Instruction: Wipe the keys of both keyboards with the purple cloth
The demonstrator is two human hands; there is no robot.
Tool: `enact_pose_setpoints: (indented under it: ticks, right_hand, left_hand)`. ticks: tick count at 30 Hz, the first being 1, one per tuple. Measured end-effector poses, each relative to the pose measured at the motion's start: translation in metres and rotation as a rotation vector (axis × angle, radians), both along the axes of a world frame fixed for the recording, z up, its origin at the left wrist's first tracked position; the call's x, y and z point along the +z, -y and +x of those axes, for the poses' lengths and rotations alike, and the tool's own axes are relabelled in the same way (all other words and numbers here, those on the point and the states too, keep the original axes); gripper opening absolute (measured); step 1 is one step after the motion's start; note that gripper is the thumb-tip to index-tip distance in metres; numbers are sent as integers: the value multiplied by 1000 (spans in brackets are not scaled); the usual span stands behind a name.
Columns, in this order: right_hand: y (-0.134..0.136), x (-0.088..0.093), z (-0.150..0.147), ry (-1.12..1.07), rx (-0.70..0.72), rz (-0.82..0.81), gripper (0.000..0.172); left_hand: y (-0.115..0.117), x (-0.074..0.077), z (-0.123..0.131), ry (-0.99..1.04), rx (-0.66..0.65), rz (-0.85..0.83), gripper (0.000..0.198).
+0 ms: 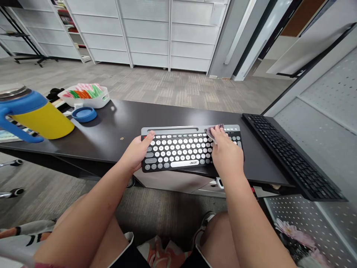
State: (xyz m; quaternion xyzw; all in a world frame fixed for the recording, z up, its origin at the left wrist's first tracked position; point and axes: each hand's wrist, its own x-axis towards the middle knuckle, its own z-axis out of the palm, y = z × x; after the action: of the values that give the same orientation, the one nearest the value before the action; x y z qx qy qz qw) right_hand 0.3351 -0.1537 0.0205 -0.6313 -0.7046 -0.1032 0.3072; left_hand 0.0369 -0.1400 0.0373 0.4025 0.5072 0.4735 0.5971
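Observation:
A grey keyboard with round white and grey keys [184, 149] lies on the dark desk [119, 126], close to its near edge. My left hand [137, 152] grips the keyboard's left end, thumb on top by the keys. My right hand [226, 150] rests on the keyboard's right part, fingers pressed onto a small patterned cloth [213, 130] that lies against the upper right keys.
A black keyboard [290, 158] lies at the desk's right end beside a perforated white panel [331, 126]. At left stand a yellow and blue jug [36, 113], a blue lid [84, 114] and a white tray of coloured items [83, 95]. My knees are below the desk.

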Motion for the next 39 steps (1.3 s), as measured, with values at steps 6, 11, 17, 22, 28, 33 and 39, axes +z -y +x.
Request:
enact_pose_setpoints:
  ticks: [6,11,17,22,28,33,39]
  right_hand:
    - [9,0,-33,65,193,-4,66]
    - [8,2,-36,44,223,4,66]
    - [2,5,-10,16,102,7,61]
    - [4,10,6,-31,-67,-63,54]
    - [6,14,3,-3,-151,-133,53]
    - [7,12,-7,51,-139,-178,56]
    - [8,2,-15,78,-15,-102,58]
  left_hand:
    - [0,1,0,-12,1,-2,50]
    - [0,0,0,14,-7,-5,49]
    - [0,-1,-1,23,-24,-1,50]
    - [0,-2,-2,37,-24,-4,49]
    - [-1,-2,-2,31,-19,-7,50]
    - [-2,-2,-1,24,-16,-12,49]
    - [-3,-3,0,24,0,-11,47]
